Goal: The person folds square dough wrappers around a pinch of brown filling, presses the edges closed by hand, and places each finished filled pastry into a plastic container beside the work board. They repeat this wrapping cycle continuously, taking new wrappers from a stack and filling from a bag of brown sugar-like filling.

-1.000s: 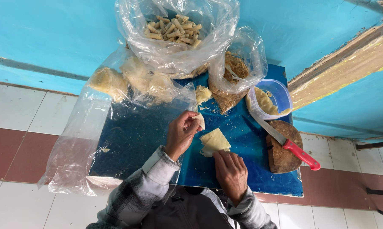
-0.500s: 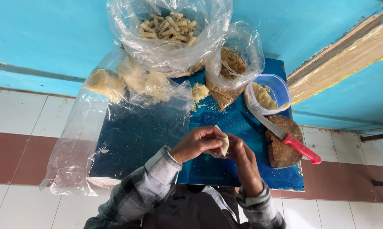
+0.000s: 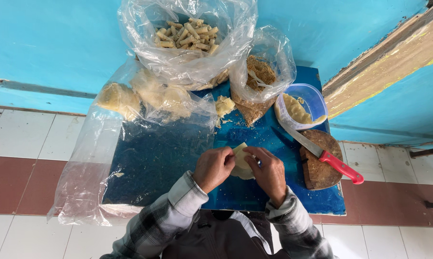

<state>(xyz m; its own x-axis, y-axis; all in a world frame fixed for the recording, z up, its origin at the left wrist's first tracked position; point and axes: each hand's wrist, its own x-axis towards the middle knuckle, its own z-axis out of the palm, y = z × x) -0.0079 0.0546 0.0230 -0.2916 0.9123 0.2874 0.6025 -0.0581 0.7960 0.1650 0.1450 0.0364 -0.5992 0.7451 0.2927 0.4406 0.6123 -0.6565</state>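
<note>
Both the left hand (image 3: 213, 167) and right hand (image 3: 269, 170) now pinch the seemingly lowered dough wrapper (image 3: 241, 160).

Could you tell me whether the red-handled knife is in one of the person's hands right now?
No, the red-handled knife lies on the round wooden board, while both the left hand and right hand hold a pale dough sheet.

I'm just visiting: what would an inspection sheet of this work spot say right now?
Surface: blue table, crumbs scattered on it.
Job's things: pale wrapper held between both hands above the table.
Clutter: bag of rolls; crumb bag; dough bag; tub of paste; red-handled knife lying on a wooden block.
Grips: left hand and right hand both pinch the wrapper.
Cables: nothing seen.
Surroundings: blue wall, tiled floor.
</note>
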